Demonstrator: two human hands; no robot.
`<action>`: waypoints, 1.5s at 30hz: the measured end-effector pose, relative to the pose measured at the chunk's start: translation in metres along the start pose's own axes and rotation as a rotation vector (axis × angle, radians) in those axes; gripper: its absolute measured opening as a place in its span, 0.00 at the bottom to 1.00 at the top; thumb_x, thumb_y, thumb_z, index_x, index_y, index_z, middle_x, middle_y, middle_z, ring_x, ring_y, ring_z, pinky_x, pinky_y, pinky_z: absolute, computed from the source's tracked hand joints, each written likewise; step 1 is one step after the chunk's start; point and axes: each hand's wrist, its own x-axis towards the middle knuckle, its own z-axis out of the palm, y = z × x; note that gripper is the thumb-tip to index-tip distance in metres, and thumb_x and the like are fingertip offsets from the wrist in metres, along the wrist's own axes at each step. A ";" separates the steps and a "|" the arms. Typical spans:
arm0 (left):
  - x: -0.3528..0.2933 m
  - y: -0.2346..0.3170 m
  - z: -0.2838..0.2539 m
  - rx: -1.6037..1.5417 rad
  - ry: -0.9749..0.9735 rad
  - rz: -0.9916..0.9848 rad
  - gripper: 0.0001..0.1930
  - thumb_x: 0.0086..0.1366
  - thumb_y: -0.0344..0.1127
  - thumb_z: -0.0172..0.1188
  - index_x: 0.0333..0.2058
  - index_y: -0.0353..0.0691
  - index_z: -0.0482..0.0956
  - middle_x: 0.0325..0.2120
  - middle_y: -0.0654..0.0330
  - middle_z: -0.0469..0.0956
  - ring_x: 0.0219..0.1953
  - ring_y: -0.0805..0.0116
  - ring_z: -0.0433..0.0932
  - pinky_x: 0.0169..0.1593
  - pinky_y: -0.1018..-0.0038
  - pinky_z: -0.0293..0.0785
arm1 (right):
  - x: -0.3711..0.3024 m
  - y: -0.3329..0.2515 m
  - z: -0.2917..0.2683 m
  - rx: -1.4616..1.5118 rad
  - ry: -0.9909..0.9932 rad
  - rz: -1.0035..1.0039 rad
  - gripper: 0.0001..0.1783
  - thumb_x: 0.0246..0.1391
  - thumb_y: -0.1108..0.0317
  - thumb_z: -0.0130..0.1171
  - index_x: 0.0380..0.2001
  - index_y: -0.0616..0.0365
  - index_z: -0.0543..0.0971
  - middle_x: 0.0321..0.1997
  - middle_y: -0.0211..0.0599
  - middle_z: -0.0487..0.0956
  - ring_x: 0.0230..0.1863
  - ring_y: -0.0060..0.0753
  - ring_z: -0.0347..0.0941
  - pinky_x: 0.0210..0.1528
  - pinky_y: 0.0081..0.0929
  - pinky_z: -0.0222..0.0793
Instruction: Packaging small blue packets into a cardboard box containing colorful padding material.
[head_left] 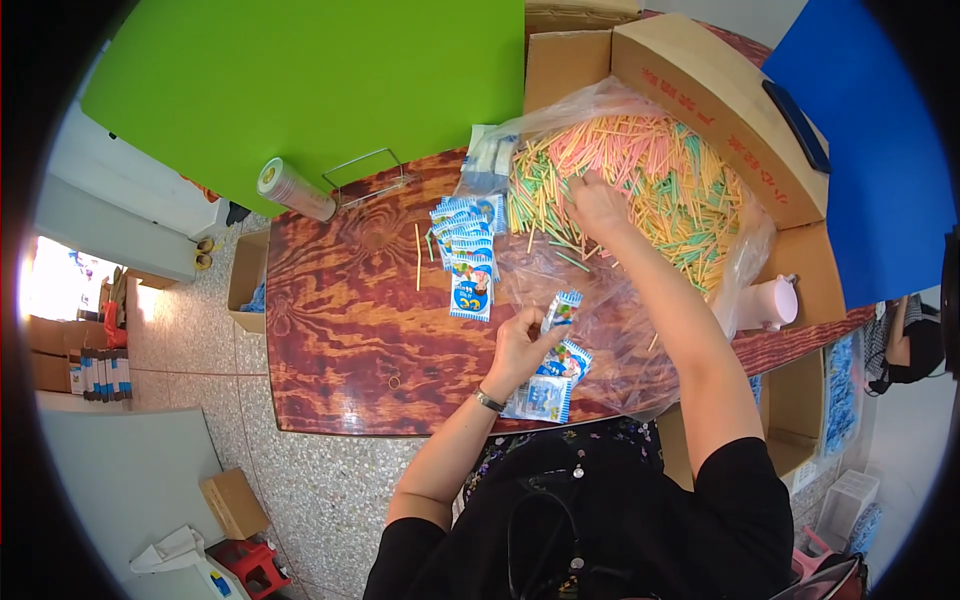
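My left hand (522, 350) pinches a small blue-and-white packet (566, 306) upright above the table. Just below it lie more such packets (540, 398), close to the table's near edge. My right hand (598, 208) is in a big heap of thin pastel sticks (690, 190), pink, yellow and green, in a cardboard box lined with clear plastic. Its fingers curl down on sticks at the heap's left side, and the fingertips are partly hidden. An overlapping row of blue-and-white packets (470, 285) lies left of the heap.
Loose sticks (418, 258) lie on the wood-patterned table (340, 330). At the back left stand a clear-wrapped cylinder (296, 190) and a wire stand (365, 175). A pink mug (768, 302) is right of the plastic liner. A dark phone (797, 125) rests against the box flap (715, 95).
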 end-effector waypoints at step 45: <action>-0.003 0.023 -0.005 -0.289 0.075 -0.051 0.06 0.62 0.25 0.64 0.33 0.33 0.74 0.29 0.62 0.80 0.33 0.80 0.78 0.32 0.81 0.76 | -0.109 0.011 -0.008 -0.666 -0.855 -0.091 0.14 0.54 0.65 0.54 0.39 0.52 0.85 0.44 0.36 0.84 0.46 0.41 0.81 0.46 0.36 0.76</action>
